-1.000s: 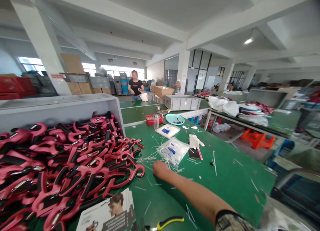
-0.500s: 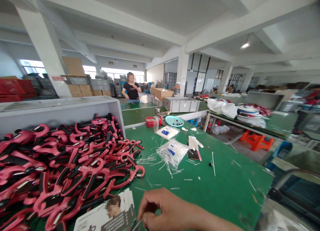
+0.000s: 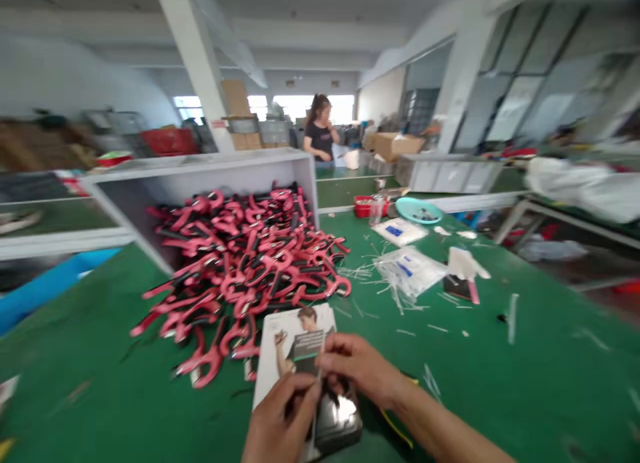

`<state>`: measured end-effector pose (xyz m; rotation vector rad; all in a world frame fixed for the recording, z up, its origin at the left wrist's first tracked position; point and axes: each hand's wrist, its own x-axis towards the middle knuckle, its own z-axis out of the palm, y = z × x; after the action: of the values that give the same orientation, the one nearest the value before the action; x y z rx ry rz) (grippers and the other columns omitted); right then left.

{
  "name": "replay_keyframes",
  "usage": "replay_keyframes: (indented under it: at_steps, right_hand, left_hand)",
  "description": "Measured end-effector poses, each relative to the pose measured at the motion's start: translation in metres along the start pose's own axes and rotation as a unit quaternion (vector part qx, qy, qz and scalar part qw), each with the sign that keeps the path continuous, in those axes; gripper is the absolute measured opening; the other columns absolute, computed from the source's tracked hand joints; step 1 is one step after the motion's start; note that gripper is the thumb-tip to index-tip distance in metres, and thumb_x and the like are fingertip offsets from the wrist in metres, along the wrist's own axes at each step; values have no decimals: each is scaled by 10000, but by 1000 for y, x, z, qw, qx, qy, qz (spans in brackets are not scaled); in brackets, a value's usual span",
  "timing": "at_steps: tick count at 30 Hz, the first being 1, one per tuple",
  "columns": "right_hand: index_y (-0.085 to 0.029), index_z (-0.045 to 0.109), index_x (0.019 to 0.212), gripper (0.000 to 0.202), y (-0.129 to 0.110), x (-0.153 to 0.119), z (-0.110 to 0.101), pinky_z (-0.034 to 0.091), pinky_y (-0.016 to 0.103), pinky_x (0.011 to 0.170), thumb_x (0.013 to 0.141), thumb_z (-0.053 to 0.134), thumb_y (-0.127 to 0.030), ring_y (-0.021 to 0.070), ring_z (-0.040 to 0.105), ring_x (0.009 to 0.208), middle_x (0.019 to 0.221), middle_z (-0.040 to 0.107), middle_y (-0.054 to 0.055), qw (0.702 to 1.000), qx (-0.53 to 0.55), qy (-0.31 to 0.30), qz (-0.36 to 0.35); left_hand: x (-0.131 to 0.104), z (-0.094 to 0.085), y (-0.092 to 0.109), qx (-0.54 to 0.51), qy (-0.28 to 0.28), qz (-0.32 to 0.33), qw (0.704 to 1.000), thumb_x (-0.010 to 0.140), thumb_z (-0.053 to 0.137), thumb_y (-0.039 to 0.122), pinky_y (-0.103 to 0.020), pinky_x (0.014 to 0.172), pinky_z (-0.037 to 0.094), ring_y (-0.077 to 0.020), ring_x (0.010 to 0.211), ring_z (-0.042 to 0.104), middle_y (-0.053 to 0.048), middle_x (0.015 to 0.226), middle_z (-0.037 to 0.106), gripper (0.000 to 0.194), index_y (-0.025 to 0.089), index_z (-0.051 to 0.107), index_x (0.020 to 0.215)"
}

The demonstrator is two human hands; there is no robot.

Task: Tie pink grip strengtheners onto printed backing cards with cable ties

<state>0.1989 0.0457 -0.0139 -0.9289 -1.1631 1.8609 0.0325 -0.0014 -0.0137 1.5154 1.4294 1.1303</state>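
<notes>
My left hand [image 3: 285,413] and my right hand [image 3: 357,369] meet low in the middle, fingertips pinched on a thin white cable tie [image 3: 321,363]. Under them lies a stack of printed cards [image 3: 273,339] showing a person exercising. A dark glossy object [image 3: 340,419], its kind unclear, sits beneath my right hand. Beyond the cards, a heap of pink and black hand grip strengtheners [image 3: 260,266] spills from a grey crate [image 3: 295,163] tipped on its side. Motion blur softens the finger details.
Plastic bags of cable ties [image 3: 410,269], loose ties, a white glove [image 3: 465,263], a turquoise plate [image 3: 419,211] and a red tray [image 3: 364,207] lie on the green table [image 3: 500,389]. A co-worker [image 3: 320,133] stands across the tables.
The view has swung left and down. My left hand has come into view and meets my right at the cable tie. The strengtheners and cards now appear farther right.
</notes>
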Motion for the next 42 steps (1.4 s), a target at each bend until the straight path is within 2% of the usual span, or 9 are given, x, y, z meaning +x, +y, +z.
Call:
replay_keyframes:
  at_steps: [7,14,19,21,24,28,31,36,42]
  right_hand:
    - [-175,551,808,329,6,11,4,352,200,481,848,667,-481,66,452,461,581,523,-76,1000,-11,8,17]
    - [-178,564,831,316,13,4,18,329,184,443,853,661,-478,65,471,436,547,571,-64,995,-73,-42,48]
    - [-186,576,866,270,11,2,2,475,242,530,891,635,-448,109,583,554,743,662,8,996,-42,77,-27]
    - [-189,597,892,238,11,6,-7,500,251,572,903,629,-424,115,597,601,811,672,24,992,-28,110,-61]
    - [-195,629,918,196,9,15,-15,505,241,586,924,611,-391,108,591,604,794,669,20,989,-20,119,-87]
    - [-209,619,895,147,-1,32,-5,525,236,563,903,645,-354,118,629,627,842,693,22,981,-11,135,-139]
    - [-215,584,916,151,-4,50,18,569,274,606,898,650,-351,136,666,631,835,705,17,983,-54,88,-150]
    - [-213,525,963,190,19,74,57,582,292,579,955,543,-403,161,695,627,801,711,28,974,-188,-13,-129]
    - [-211,523,1024,199,44,81,60,584,292,633,990,481,-403,158,706,655,793,714,33,949,-281,-29,-137]
  left_hand:
    - [-7,-11,-14,-71,-69,-125,987,823,640,342,-217,560,342,-117,575,464,5,633,608,191,168,699,770]
    - [-15,-16,-12,-86,-42,-108,990,853,625,352,-238,602,371,-135,621,497,-10,668,623,224,167,663,733]
    - [7,-48,-45,78,128,-49,988,874,611,383,-289,730,428,-171,766,537,-51,939,646,267,200,681,1056]
    - [18,-56,-65,103,136,-59,984,797,698,374,-305,742,440,-175,767,540,-63,989,631,388,191,671,1137]
    - [28,-55,-86,59,71,-73,993,781,697,356,-286,715,437,-168,743,541,-46,874,619,260,170,746,957]
    - [19,-55,-82,-63,130,-108,984,802,674,374,-257,695,435,-161,747,573,-43,892,682,277,167,744,973]
    - [3,-69,-77,-195,116,-161,961,808,679,400,-250,669,458,-163,721,621,-46,908,732,339,156,706,1041]
    - [-21,-94,-90,-260,125,-216,933,770,737,402,-223,603,448,-135,617,623,-21,797,736,356,150,701,1019]
    - [-21,-96,-116,-388,148,-215,884,861,606,507,-208,541,423,-118,579,597,-20,743,714,404,139,712,989]
